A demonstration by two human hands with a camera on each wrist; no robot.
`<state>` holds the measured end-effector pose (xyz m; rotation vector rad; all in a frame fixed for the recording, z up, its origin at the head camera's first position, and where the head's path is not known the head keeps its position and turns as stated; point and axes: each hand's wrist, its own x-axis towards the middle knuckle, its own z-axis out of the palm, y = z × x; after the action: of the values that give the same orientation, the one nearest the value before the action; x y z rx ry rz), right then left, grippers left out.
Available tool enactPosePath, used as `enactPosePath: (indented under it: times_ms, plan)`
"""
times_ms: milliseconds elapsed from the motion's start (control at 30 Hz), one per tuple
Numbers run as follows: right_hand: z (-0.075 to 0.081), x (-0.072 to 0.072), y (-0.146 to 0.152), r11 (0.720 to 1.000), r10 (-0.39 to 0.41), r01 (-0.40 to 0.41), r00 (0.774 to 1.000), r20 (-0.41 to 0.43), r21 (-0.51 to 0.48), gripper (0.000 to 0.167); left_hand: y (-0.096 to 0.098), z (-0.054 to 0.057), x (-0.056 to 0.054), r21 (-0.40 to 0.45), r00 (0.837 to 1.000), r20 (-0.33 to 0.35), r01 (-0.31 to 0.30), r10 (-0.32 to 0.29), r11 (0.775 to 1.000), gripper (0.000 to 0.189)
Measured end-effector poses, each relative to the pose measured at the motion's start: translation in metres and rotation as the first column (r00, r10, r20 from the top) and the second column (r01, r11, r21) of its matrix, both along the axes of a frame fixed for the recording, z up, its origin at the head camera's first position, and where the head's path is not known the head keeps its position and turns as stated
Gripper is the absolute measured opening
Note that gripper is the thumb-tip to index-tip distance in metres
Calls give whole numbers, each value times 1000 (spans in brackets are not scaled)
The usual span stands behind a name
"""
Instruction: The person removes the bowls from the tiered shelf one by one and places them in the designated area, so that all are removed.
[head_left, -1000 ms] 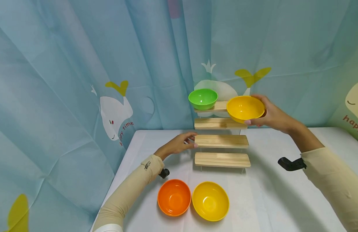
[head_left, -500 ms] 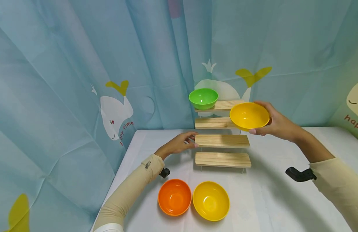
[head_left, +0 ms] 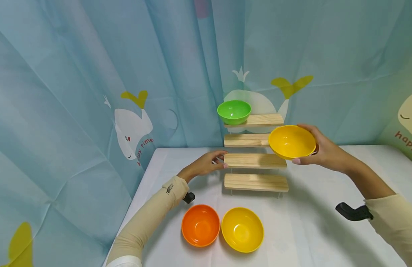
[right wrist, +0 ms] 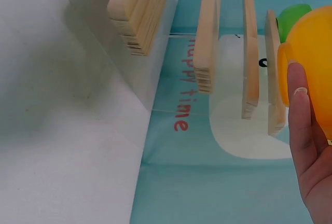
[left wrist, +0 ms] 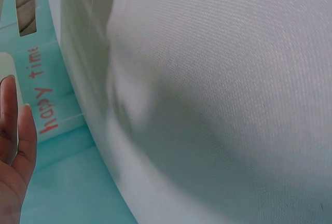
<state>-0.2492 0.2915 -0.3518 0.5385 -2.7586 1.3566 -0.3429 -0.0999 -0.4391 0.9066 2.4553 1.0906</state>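
In the head view my right hand (head_left: 326,152) grips a yellow bowl (head_left: 291,142) by its right side, thumb at the lower front and fingers behind. The bowl is tilted towards the camera, off the right end of a tiered wooden stand (head_left: 256,181). In the right wrist view the same bowl (right wrist: 316,63) shows at the right edge, a thumb along it. My left hand (head_left: 206,164) holds the left end of the stand's second step from the bottom, thumb in front. A green bowl (head_left: 234,112) sits on the left of the top step.
On the white table (head_left: 309,237) in front of the stand, an orange bowl (head_left: 200,225) and another yellow bowl (head_left: 242,230) stand side by side, open side up. A blue curtain (head_left: 189,74) with whale prints hangs behind and to the left.
My right hand has brought the yellow bowl down and to the right, away from the top step and closer to the camera. The left hand stays at the stand.
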Motion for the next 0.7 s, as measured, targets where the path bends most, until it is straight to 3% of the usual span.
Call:
enactPosePath:
  times_ms: [433, 700]
  plan:
    - [-10, 17, 6, 998, 62, -62, 998, -25, -16, 106, -2, 5, 1, -14, 1000, -10, -3, 3, 1000, 60]
    - [-19, 28, 5, 999, 51, -51, 998, -34, -2, 108, 0, 4, 2, -11, 1000, 2, -8, 8, 1000, 61]
